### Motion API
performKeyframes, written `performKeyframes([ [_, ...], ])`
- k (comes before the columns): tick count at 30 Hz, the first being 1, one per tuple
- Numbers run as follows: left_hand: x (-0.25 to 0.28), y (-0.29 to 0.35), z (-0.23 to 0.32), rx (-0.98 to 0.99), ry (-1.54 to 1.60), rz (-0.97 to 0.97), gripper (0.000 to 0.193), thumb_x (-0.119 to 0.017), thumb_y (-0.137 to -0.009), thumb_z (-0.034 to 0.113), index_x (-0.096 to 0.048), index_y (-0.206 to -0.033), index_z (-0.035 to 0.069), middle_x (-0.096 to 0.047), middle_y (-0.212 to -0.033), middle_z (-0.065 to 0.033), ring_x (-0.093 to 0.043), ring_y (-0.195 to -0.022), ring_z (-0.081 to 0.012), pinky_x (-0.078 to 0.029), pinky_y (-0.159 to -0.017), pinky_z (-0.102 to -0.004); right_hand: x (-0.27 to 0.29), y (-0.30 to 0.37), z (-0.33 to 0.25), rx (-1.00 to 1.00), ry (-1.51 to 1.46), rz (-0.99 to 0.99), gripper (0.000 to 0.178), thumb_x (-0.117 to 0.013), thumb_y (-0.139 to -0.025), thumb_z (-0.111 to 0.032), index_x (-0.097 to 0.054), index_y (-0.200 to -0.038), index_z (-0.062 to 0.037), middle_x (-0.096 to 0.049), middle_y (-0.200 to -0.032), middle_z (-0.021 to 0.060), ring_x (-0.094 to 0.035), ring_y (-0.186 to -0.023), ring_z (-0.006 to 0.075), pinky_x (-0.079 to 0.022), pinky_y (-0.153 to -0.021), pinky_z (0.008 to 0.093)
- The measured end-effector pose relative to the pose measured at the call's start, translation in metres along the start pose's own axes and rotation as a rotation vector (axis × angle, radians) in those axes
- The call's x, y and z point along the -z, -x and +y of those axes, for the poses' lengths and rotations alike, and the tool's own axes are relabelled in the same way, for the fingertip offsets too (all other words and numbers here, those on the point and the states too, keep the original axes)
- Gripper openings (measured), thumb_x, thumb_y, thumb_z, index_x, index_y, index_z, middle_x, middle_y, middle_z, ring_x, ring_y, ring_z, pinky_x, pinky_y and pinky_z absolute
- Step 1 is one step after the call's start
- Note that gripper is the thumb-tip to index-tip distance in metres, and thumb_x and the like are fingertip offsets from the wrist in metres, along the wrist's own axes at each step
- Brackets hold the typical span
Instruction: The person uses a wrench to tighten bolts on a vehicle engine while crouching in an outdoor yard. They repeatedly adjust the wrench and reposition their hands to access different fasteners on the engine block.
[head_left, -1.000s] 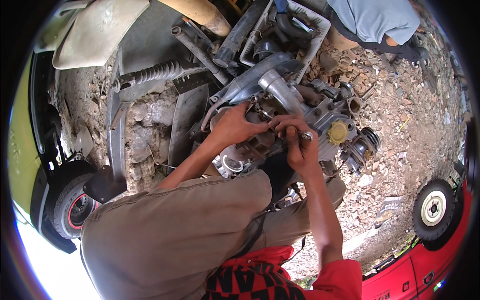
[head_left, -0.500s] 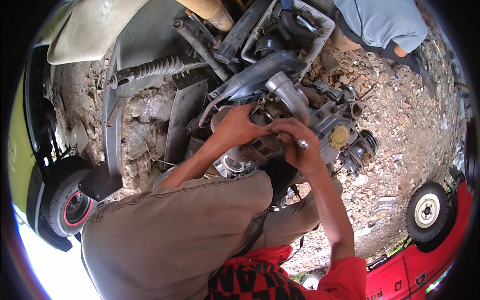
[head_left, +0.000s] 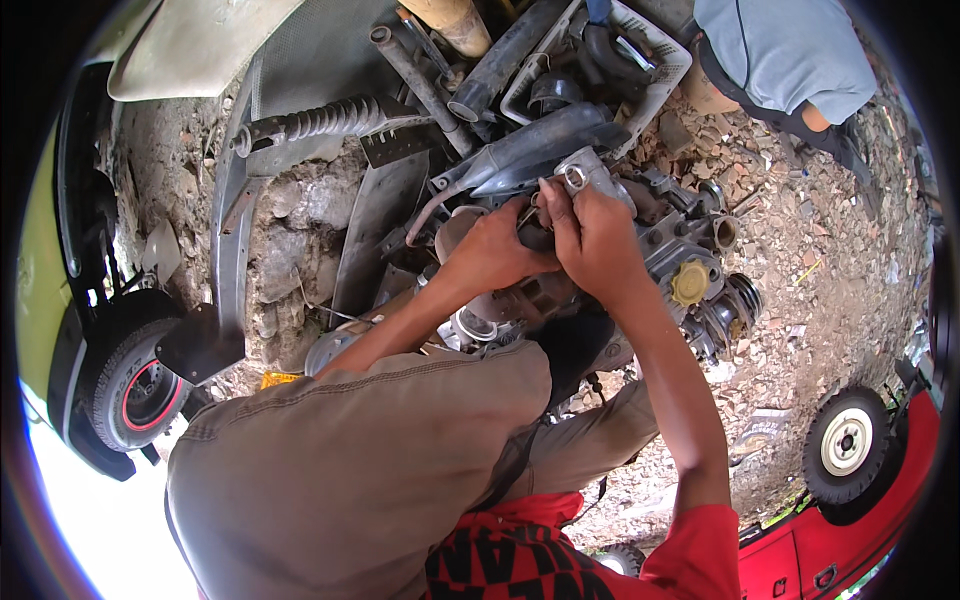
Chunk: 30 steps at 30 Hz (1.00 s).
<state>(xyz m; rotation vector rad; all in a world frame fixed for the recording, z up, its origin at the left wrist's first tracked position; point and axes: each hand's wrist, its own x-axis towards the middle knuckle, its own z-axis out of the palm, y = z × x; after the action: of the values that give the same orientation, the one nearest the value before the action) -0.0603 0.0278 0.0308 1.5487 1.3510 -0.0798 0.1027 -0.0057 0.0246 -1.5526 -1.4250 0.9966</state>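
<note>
Left of the yellow cap [head_left: 690, 283], the left hand [head_left: 492, 252] sits farther off, the right hand [head_left: 597, 240] nearer. The engine [head_left: 664, 261] lies just under their curled fingers [head_left: 565, 222] — whether these pinch anything, one cannot tell.

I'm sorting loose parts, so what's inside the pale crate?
The pale crate holds a curved dark pipe and a dark rounded part, among other pieces. These cover its bottom, so whatever lies underneath can't be seen.
</note>
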Motion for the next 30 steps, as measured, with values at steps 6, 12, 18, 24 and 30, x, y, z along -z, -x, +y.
performKeyframes([
  [6, 0.002, -0.002, -0.002, -0.050, 0.033, -0.082, 0.070, -0.085, -0.067, 0.040, -0.064, -0.119, -0.001, -0.072, -0.104, -0.0212, -0.070, -0.097, -0.0326, -0.052, -0.086, -0.0397, 0.015, -0.017, -0.030, 0.174, -0.525, 0.012, 0.045, -0.053, -0.104, -0.034, -0.056, -0.077, 0.0024, -0.055, -0.064, 0.0116, -0.055, -0.062, 0.0259, -0.044, -0.062, 0.0395],
  [12, -0.011, -0.016, -0.032, -0.215, 0.213, -0.100, 0.056, -0.084, -0.069, 0.037, -0.070, -0.110, 0.001, -0.074, -0.093, -0.0153, -0.072, -0.083, -0.0259, -0.053, -0.076, -0.0389, -0.010, -0.052, -0.051, 0.047, -0.618, -0.043, 0.053, -0.040, -0.109, -0.042, -0.048, -0.073, -0.0028, -0.045, -0.062, -0.0010, -0.042, -0.059, 0.0084, -0.035, -0.055, 0.0259],
  [18, 0.000, -0.003, 0.003, -0.112, 0.104, -0.108, 0.054, -0.083, -0.071, 0.035, -0.070, -0.112, 0.002, -0.074, -0.100, -0.0167, -0.072, -0.091, -0.0293, -0.053, -0.082, -0.0378, -0.041, -0.086, -0.029, -0.034, -0.392, 0.077, 0.059, -0.037, -0.108, -0.046, -0.053, -0.071, -0.0026, -0.049, -0.058, 0.0041, -0.048, -0.055, 0.0150, -0.040, -0.055, 0.0332],
  [24, -0.002, -0.008, 0.001, -0.031, 0.024, -0.110, 0.061, -0.083, -0.071, 0.034, -0.066, -0.119, -0.001, -0.073, -0.105, -0.0200, -0.070, -0.099, -0.0307, -0.051, -0.090, -0.0391, -0.057, -0.117, -0.005, -0.129, -0.152, 0.075, 0.069, -0.039, -0.101, -0.063, -0.054, -0.069, -0.0031, -0.045, -0.054, 0.0034, -0.047, -0.049, 0.0169, -0.039, -0.051, 0.0345],
  [30, 0.000, -0.004, 0.011, -0.063, 0.006, -0.103, 0.054, -0.082, -0.073, 0.036, -0.070, -0.111, 0.000, -0.073, -0.100, -0.0162, -0.070, -0.091, -0.0251, -0.052, -0.085, -0.0379, 0.024, -0.082, -0.052, -0.458, -0.754, -0.252, 0.070, -0.039, -0.096, -0.072, -0.049, -0.069, -0.0079, -0.033, -0.054, -0.0042, -0.026, -0.043, 0.0081, -0.021, -0.044, 0.0256],
])
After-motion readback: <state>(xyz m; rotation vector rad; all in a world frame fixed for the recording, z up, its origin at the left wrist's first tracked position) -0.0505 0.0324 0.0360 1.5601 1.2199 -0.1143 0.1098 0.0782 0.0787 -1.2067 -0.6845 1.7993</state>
